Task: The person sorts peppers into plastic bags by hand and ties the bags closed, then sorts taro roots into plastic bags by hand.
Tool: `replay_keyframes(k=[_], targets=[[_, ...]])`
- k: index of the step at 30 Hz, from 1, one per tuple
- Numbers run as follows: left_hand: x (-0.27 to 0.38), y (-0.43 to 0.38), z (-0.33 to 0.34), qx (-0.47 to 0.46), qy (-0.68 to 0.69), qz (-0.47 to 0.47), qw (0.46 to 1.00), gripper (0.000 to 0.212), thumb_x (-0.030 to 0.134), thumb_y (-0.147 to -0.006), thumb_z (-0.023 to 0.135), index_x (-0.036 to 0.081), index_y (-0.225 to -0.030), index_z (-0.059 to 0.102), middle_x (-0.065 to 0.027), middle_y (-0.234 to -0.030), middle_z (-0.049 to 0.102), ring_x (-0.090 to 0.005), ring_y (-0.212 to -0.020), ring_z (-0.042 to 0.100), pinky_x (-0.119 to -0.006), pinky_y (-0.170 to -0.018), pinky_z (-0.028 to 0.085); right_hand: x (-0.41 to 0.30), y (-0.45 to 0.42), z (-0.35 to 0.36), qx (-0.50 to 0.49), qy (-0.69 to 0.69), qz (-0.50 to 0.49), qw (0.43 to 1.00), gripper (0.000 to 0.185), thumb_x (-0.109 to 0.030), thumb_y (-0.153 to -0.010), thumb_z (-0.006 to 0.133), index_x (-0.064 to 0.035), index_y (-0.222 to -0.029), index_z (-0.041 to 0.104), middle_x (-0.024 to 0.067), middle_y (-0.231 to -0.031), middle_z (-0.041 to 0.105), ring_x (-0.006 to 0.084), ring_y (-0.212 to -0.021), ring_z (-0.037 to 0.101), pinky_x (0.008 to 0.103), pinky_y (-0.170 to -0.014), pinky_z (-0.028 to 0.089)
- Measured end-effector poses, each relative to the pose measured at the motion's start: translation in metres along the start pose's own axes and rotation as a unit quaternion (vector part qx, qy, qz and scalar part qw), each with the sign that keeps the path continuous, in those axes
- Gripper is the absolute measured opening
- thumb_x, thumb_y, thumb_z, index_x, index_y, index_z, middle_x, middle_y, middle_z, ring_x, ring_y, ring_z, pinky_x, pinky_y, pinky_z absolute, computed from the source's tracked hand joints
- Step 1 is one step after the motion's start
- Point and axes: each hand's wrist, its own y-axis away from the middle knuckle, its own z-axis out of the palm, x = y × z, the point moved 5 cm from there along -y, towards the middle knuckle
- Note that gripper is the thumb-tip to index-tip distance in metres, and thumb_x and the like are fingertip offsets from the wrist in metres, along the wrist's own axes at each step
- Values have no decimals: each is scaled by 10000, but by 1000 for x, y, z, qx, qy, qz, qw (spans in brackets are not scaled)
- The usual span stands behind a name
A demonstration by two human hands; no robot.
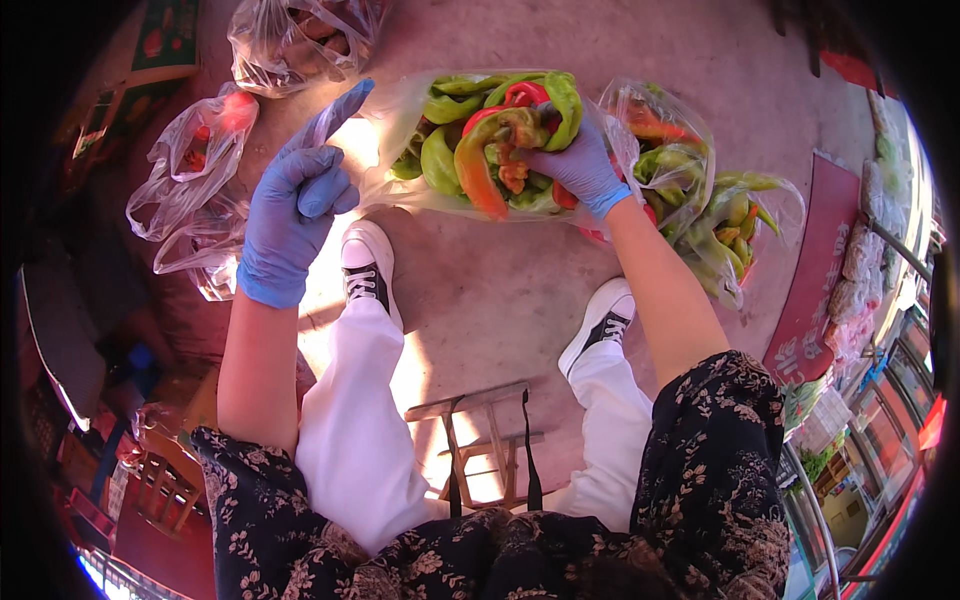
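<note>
A clear plastic bag full of green and red peppers lies open on the floor in front of me. My right hand, in a blue glove, reaches into it and grips several peppers, among them a curved green one and an orange-green one. My left hand, gloved as well, is raised left of the bag, its index finger extended and the other fingers curled; no object shows in it. More peppers fill the bags to the right, one behind my right wrist and one farther right.
Plastic bags with red produce and brown produce lie at left and upper left. My shoes stand apart below the pepper bag. A wooden folding stool is between my legs. A red banner lies at right.
</note>
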Motion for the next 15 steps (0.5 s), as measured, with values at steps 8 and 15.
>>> replay_keyframes(k=[8,15], targets=[[-12,-9,10,-6,-45,-12,999,581,53,-792,456,-26,-1345,297,90,-496,286,-17,-401,221,-187,-456,225,30,9,-16,-1,9,12,1000,591,-107,-560,794,-61,-1062,485,55,-989,535,177,-918,541,300,-817,456],[-8,-9,9,-22,-11,-8,1000,604,55,-789,457,-18,-1358,269,90,-496,275,-18,-408,230,-189,-464,218,18,10,1,37,-4,-2,999,569,-130,-558,799,-61,-1035,497,80,-1022,518,205,-932,532,311,-829,450]])
